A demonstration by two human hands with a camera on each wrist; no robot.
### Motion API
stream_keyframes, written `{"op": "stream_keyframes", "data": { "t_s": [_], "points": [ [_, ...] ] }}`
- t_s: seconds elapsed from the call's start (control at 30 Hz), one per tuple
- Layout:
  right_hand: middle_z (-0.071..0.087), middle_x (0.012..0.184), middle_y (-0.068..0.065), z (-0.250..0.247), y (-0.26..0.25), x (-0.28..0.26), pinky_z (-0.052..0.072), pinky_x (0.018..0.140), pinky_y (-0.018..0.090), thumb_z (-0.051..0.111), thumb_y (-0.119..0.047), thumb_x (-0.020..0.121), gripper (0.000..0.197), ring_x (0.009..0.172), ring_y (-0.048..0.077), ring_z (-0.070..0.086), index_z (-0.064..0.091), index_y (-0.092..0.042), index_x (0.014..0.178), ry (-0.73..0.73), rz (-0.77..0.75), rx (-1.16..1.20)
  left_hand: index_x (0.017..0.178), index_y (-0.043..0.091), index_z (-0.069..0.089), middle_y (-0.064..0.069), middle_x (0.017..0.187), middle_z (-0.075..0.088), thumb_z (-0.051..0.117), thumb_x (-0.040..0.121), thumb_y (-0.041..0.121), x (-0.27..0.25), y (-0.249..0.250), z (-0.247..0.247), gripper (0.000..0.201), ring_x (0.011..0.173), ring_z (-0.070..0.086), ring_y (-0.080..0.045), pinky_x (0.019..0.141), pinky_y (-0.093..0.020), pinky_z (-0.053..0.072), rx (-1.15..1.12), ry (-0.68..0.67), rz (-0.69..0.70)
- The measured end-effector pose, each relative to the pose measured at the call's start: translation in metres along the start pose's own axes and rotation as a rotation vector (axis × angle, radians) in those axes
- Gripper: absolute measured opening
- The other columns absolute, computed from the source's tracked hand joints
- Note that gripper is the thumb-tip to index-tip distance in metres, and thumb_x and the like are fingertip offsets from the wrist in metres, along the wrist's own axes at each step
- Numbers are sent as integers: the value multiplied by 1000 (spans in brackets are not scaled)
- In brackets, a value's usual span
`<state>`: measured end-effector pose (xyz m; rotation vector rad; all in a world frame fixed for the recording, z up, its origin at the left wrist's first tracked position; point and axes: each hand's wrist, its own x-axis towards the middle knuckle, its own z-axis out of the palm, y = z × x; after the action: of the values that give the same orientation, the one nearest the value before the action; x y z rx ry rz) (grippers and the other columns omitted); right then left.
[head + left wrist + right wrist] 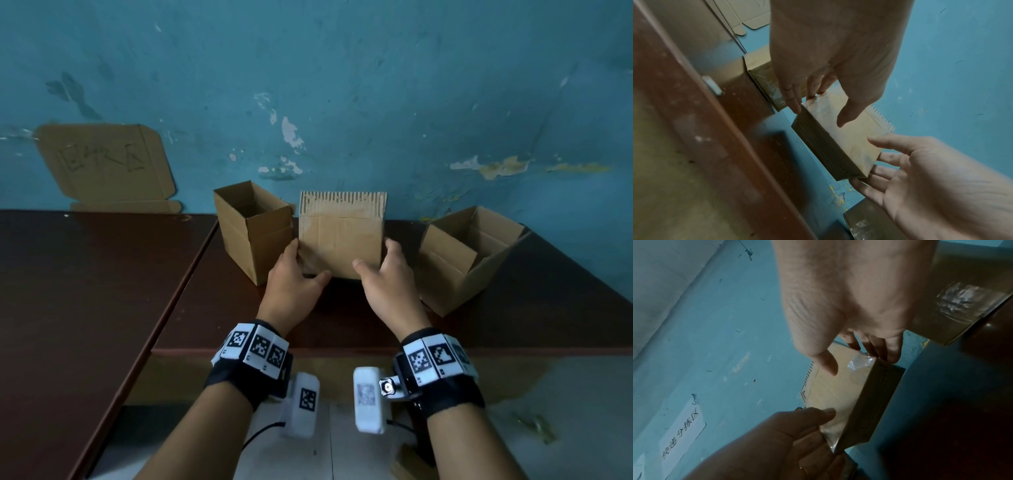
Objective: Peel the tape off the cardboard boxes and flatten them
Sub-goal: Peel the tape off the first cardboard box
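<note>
A small closed cardboard box (340, 236) with a torn, ribbed top edge is held up above the brown table (342, 318), between both hands. My left hand (301, 267) grips its left side, thumb on the near face and fingers behind. My right hand (376, 265) grips the right side the same way. The left wrist view shows the left hand (818, 112) at the box's (849, 139) corner and clear tape (822, 104) wrapped over that corner. In the right wrist view the right hand (861, 365) holds the box (836, 394), with clear tape (830, 439) at its other end.
An open cardboard box (253, 233) stands just left of the held one, and a wider open box (469, 260) stands to the right. A flattened cardboard sheet (102, 164) with writing leans on the blue wall. A second brown table (85, 291) adjoins on the left.
</note>
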<state>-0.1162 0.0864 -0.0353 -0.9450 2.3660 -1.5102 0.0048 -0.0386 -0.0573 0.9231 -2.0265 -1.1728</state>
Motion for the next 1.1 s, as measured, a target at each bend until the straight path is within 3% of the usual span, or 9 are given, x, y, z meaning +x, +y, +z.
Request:
{"op": "stream_keyframes", "data": {
  "t_s": [0.23, 0.4, 0.5, 0.6, 0.67, 0.8, 0.97, 1.1],
  "points": [
    [46, 163, 10, -6, 1, -2, 43, 108, 33, 64, -23, 107, 70, 150, 28, 45, 30, -15, 167, 10, -2, -36, 163, 20, 34, -3, 157, 51, 83, 91, 25, -2, 2, -5, 87, 142, 50, -22, 120, -47, 44, -74, 29, 17],
    [51, 159, 9, -11, 1, -3, 40, 100, 27, 64, -28, 108, 64, 146, 25, 49, 38, -17, 166, 34, -38, -56, 161, 26, 38, 0, 156, 50, 82, 92, 31, -2, 0, -10, 82, 135, 55, -20, 114, -49, 50, -146, 32, 27],
    [54, 156, 9, -15, 1, -4, 45, 100, 30, 64, -29, 107, 62, 142, 25, 52, 42, -19, 164, 64, -58, -47, 158, 27, 43, 3, 149, 56, 73, 100, 29, -4, 1, -13, 65, 121, 62, -12, 104, -41, 56, -228, 23, 46],
    [55, 155, 7, -17, 1, -5, 45, 101, 31, 61, -28, 108, 59, 140, 23, 53, 43, -20, 163, 89, -59, -11, 150, 30, 54, 8, 134, 63, 66, 105, 28, -4, 2, -16, 47, 114, 66, -10, 98, -42, 60, -282, 30, 73],
    [57, 153, 7, -19, 1, -5, 47, 96, 27, 59, -27, 109, 56, 136, 21, 55, 44, -20, 162, 92, -54, 13, 143, 32, 60, 12, 124, 67, 64, 106, 25, -4, 2, -17, 38, 108, 68, -10, 94, -42, 61, -295, 46, 93],
    [60, 148, 4, -20, 2, -7, 43, 72, 9, 62, -33, 109, 56, 122, 9, 56, 44, -19, 160, 60, -46, 57, 129, 35, 70, 14, 112, 73, 67, 104, 27, -4, 1, -19, 26, 107, 71, -9, 96, -48, 61, -327, 90, 107],
    [63, 144, 3, -16, 0, -6, 45, 66, 10, 67, -41, 105, 59, 126, 15, 62, 48, -18, 156, 57, -57, 45, 115, 32, 76, 14, 115, 76, 73, 100, 33, -3, 0, -18, 15, 114, 69, -6, 100, -49, 59, -314, 177, 148],
    [63, 143, 1, -12, 1, -5, 46, 62, 9, 68, -40, 105, 58, 115, 8, 58, 49, -19, 155, 66, -48, 37, 114, 23, 77, 11, 113, 77, 75, 99, 24, -5, 3, -17, 15, 112, 70, -4, 101, -45, 59, -367, 207, 169]
  ]
}}
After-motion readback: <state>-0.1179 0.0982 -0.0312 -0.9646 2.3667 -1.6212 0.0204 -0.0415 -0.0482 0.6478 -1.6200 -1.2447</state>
